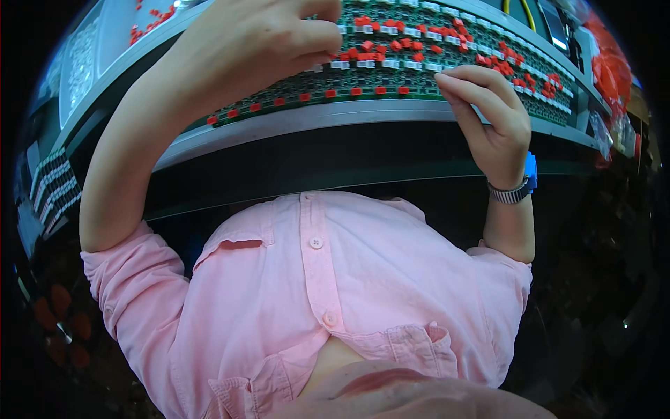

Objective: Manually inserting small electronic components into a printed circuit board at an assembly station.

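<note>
Green circuit boards (293, 87) lie side by side in a long strip, with rows of white connectors on them. Small red plastic pieces (504, 68) are scattered over the boards, thickest toward the right. Along the near edge, a spaced row of red pieces (356, 91) sits on the boards. My left hand (269, 31) is over the left part of the strip, fingers curled closed; its fingertips are partly cut off by the upper edge. My right hand (492, 105) is at the near edge, thumb and forefinger pinched together. Whatever either hand holds is too small or hidden.
A metal rail (335, 117) borders the strip's near side. At the upper left stands a whitish tray (115, 28) with loose red pieces; more boards (56, 185) are stacked lower left. A red plastic bag (611, 63) hangs at the right, and an orange-bladed fan (63, 325) stands below left.
</note>
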The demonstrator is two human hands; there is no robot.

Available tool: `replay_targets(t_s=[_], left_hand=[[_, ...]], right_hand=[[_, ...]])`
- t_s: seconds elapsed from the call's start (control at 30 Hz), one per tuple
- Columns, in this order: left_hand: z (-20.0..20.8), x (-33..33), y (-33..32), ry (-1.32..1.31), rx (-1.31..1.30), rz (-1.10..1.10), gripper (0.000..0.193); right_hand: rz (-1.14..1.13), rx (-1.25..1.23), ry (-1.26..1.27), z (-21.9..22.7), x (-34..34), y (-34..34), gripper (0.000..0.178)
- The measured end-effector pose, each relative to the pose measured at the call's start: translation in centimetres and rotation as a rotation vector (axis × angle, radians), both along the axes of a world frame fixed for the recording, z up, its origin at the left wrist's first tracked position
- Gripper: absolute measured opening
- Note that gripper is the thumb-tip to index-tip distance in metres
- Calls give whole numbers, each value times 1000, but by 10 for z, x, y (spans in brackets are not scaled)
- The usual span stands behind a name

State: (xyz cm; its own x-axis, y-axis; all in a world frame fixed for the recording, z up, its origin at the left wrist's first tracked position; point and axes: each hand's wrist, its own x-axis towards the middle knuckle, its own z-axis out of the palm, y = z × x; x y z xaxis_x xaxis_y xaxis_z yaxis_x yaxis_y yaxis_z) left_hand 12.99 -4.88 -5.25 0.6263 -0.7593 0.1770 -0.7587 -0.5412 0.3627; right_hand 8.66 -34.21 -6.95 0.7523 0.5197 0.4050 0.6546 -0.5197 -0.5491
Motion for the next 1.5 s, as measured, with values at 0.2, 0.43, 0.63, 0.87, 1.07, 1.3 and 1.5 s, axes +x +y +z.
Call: replay_targets(t_s=[0.2,0.43,0.63,0.87,1.07,1.3,1.5], left_hand=[[11,0,20,5,-93,-62,14],[10,-7,51,56,-251,-80,24],[12,-23,70,189,-365,72,21],[14,-40,97,146,-414,360,23],[-8,-38,124,-11,-344,381,20],[-22,-27,116,-164,-311,296,16],[-19,-27,109,-149,-316,338,16]], right_hand=[[30,-194,-158,5,2,11,25],[96,-347,-331,7,5,20,25],[146,-444,-331,30,9,32,20],[162,-235,-314,35,31,98,2],[237,-135,-438,16,35,108,14],[158,-101,-118,8,32,89,13],[123,31,61,6,30,72,17]])
